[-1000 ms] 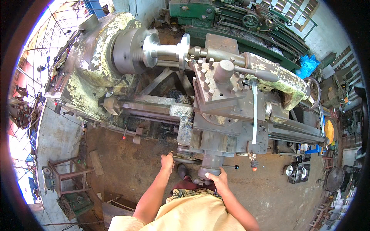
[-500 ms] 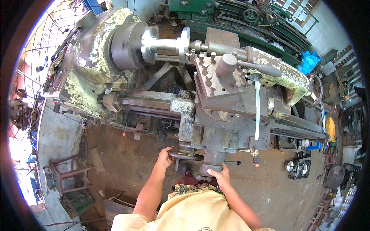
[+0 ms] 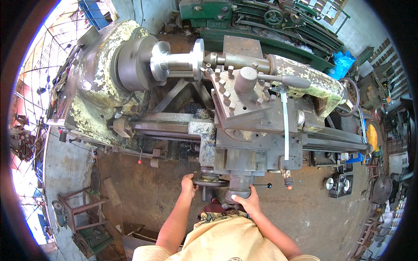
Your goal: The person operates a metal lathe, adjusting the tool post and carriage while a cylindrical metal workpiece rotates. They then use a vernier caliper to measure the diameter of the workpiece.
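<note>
Standing on the brown floor point(image 3: 305, 217) is a paint-chipped lathe point(image 3: 248, 117).

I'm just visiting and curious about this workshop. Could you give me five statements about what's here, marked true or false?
1. The left hand is at the rim of a handwheel. True.
2. The right hand grips the orange-tipped lever. False: it is on the round collar at the front of the lathe's carriage.
3. A shiny flanged metal piece sits between the chuck and the tailstock. True.
4. The plastic bag near the upper right is red. False: it is blue.
5. A green machine stands beyond the lathe. True.
</note>
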A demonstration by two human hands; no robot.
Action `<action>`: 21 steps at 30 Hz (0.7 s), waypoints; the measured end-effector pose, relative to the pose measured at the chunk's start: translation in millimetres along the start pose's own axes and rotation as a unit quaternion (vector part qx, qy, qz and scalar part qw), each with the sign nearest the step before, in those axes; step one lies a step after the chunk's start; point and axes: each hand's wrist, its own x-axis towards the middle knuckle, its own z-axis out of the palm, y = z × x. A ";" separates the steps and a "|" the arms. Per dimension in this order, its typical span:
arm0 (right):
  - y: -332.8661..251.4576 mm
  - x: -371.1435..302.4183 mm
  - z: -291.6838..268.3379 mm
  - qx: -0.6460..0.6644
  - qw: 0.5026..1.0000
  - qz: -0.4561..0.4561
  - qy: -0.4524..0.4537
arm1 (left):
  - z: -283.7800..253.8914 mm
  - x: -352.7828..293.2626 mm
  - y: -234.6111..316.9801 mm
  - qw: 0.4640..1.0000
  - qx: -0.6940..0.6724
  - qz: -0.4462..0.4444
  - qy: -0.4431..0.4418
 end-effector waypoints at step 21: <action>7.9 4.8 0.4 0.070 0.997 0.029 -0.018 | -6.4 -1.2 1.9 0.997 0.076 0.028 0.008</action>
